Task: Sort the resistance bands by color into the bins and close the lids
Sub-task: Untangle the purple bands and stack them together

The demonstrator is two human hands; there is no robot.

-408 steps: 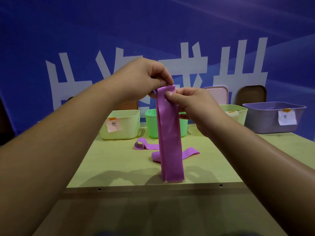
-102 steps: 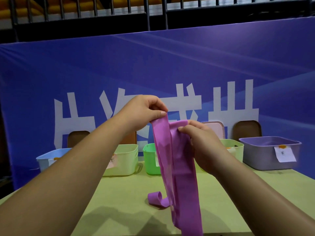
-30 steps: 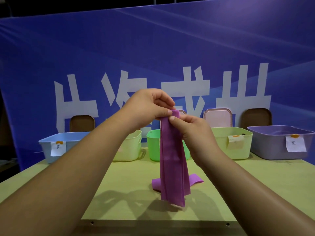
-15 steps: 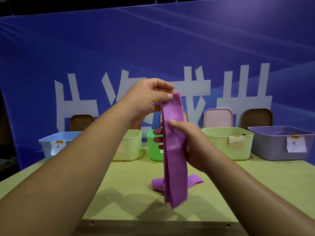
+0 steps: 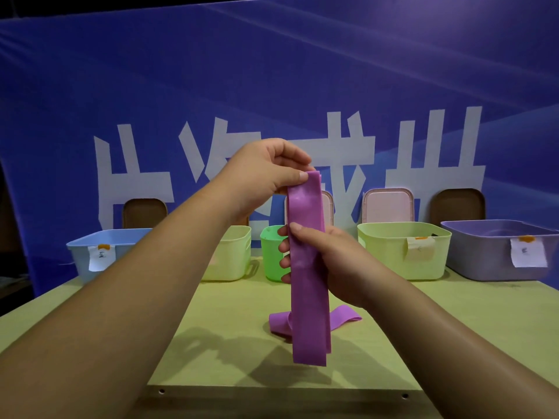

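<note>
A folded purple resistance band [image 5: 308, 297] hangs upright above the table's middle. My left hand [image 5: 266, 173] pinches its top end between thumb and fingers. My right hand [image 5: 329, 261] grips the band lower down, thumb in front and fingertips showing on its left side. A second purple band [image 5: 344, 317] lies flat on the table behind the hanging one. Open bins stand in a row at the back: blue [image 5: 90, 252], pale yellow-green [image 5: 230, 255], green [image 5: 270, 252], another yellow-green [image 5: 402, 249] and purple [image 5: 496, 252].
Lids lean upright against the blue banner behind the bins: brown [image 5: 144, 211], pink [image 5: 388, 205] and brown [image 5: 458, 204]. Paper labels are taped on the bins. The table's front edge [image 5: 281, 391] lies below my forearms.
My right hand slid further down the band while my left hand kept hold of the top end. The band now hangs straighter and lower. The band on the table has not moved.
</note>
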